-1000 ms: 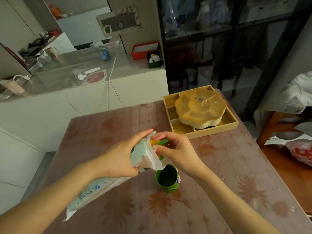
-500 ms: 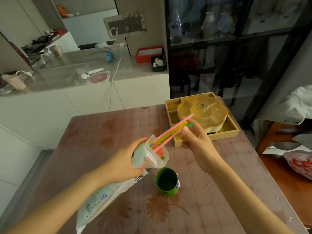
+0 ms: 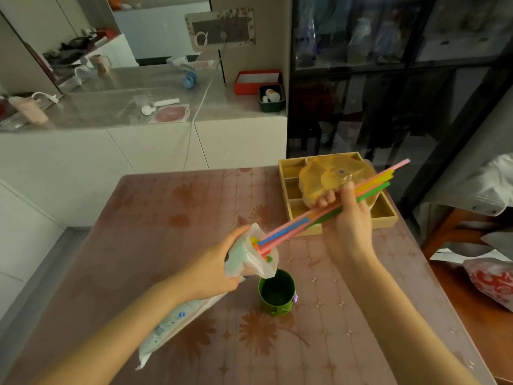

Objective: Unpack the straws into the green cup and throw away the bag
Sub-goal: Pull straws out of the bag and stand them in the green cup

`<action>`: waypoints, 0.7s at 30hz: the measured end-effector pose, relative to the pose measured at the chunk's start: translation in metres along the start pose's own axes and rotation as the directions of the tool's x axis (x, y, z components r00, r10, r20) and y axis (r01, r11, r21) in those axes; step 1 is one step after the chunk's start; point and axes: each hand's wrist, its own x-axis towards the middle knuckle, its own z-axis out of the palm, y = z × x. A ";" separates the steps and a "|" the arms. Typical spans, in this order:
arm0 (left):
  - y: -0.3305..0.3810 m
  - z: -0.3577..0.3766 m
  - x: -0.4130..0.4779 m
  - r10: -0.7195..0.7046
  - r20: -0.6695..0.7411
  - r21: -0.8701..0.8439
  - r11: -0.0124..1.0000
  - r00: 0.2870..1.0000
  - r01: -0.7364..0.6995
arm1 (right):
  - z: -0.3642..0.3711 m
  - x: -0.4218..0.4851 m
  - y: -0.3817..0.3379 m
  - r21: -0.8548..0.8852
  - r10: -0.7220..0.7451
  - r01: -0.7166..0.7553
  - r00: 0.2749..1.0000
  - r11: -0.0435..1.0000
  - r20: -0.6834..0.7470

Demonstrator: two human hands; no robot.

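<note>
Straws (image 3: 327,215) half out of bag (image 3: 244,259)

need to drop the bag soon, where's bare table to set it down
Bare table lies along the far and left edges, behind the left hand and bag. The near edge in front of the cup is also bare. The far right corner is crowded by the yellow tray, with the straws crossing beside it.

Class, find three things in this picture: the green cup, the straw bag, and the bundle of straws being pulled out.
green cup (image 3: 277,307): head view, front outer wall.
straw bag (image 3: 177,323): head view, printed lower half.
bundle of straws (image 3: 288,229): head view, mid-length, between bag and hand.
</note>
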 end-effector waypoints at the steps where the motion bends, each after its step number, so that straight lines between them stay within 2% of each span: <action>1: -0.009 -0.001 -0.004 -0.022 -0.020 0.040 0.999 1.000 0.022 | -0.001 0.006 -0.011 0.049 -0.044 0.048 0.996 0.998 -0.077; 4: -0.036 -0.002 -0.014 -0.076 -0.075 0.143 0.986 0.994 0.086 | -0.005 0.015 -0.034 0.083 -0.104 0.122 0.976 0.989 -0.191; 7: -0.055 0.000 -0.022 -0.105 -0.132 0.197 0.972 0.986 0.130 | -0.005 0.007 -0.032 0.006 -0.136 0.138 0.985 0.990 -0.109; 10: -0.074 0.004 -0.026 -0.101 -0.185 0.303 0.940 0.978 0.155 | -0.003 -0.007 -0.027 -0.082 -0.230 0.225 0.972 0.971 -0.053; 14: -0.098 0.003 -0.032 -0.133 -0.224 0.305 0.931 0.965 0.199 | 0.005 -0.013 -0.038 -0.135 -0.308 0.303 0.951 0.943 -0.016; 21: -0.106 0.005 -0.026 -0.113 -0.288 0.217 0.960 0.951 0.179 | 0.010 -0.025 0.035 -0.390 -0.093 0.160 0.978 0.907 0.187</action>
